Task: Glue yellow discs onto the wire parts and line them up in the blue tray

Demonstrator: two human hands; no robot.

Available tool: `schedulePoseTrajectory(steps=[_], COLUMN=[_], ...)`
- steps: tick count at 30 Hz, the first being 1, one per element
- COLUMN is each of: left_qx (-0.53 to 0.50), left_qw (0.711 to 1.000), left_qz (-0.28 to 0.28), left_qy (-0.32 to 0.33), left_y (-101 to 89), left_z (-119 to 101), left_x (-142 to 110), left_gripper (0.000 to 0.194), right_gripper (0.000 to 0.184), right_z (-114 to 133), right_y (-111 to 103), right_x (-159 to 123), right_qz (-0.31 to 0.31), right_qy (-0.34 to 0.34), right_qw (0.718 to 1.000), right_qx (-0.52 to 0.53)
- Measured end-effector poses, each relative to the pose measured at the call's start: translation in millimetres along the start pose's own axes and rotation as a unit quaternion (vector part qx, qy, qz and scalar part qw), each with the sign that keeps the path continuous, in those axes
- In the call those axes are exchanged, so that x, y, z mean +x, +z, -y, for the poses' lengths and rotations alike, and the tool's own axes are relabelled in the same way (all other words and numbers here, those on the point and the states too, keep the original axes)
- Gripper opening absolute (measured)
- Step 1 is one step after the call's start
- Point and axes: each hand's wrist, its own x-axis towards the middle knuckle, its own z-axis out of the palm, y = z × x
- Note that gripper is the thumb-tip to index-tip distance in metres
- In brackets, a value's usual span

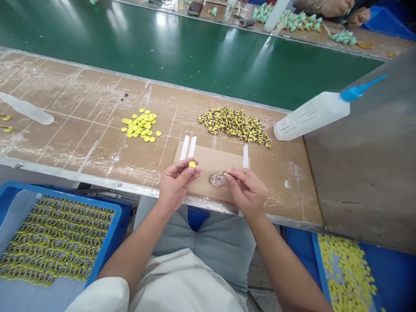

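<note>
Between thumb and fingers my left hand pinches a round yellow disc, held just above the cardboard sheet. My right hand is closed on a small yellow-and-dark piece by its fingertips, at the rim of a small clear round dish. The dish rests on the cardboard sheet, which white tape strips hold down. Beyond it lies a heap of small yellow-and-dark pieces. To the left sits a loose pile of yellow discs.
A white squeeze bottle with a blue nozzle leans against a metal panel at right. Behind the bench runs a green belt. Blue trays of yellow pieces stand low on both sides. Another person's hand is across the belt.
</note>
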Motion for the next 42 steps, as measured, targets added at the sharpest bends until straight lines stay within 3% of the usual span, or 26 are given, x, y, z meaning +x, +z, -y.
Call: schedulePoseTrajectory(steps=[9,23,31,42], left_qx=[0.001,-0.002,-0.004,-0.013], left_qw=[1.000,1.000,1.000,1.000], left_qz=[0.008,0.013,0.006,-0.014], left_qy=[0.005,0.005,-0.002,-0.001], left_y=[-2.7,-2.5,-1.1,0.5], left_z=[1.1,0.2,-1.5,-2.2], left_x=[-0.5,-0.8,-1.4,1.2], left_gripper=[0.026,0.024,0.027,0.028], right_gripper=[0.014,0.024,0.026,0.037], right_z=[-0.1,2.9,-0.2,5.0], right_y=[-1.6,0.6,-3.6,-1.0], right_x=[-0.4,2.5,1.1,5.1], right_qz=[0.023,0.028,-0.007,0.020], right_qy=[-0.002,-0.023,-0.032,-0.064], right_qw=[0.999,0.999,0.999,0.997], right_qx=[-0.025,-0.012,-0.026,-0.040])
